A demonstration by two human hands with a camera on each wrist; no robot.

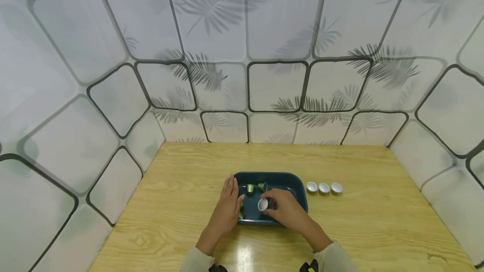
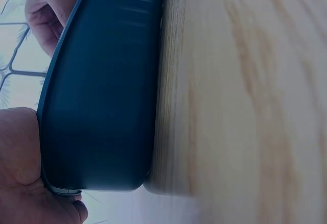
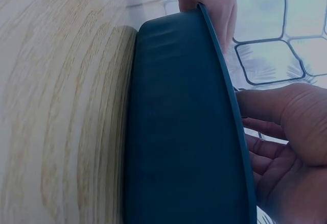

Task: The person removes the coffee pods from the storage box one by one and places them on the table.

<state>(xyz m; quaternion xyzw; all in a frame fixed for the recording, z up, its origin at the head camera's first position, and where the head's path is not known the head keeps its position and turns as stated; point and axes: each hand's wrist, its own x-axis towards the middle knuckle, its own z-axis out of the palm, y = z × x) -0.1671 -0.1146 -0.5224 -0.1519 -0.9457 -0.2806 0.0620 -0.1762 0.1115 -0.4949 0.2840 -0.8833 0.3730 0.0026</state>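
A dark blue tray sits on the wooden table. Along its left rim rests my left hand, fingers straight and pointing away from me; in the left wrist view this hand touches the tray's rim. Over the right half of the tray, my right hand pinches a coffee capsule between thumb and fingers, its pale round face showing. Green capsules lie in the tray, one near the back left and another beside it. The tray wall hides the held capsule in the right wrist view.
Three coffee capsules stand in a row on the table right of the tray, pale faces up: a near one, a middle one and an outer one. Behind the wooden table rises a patterned wall covering.
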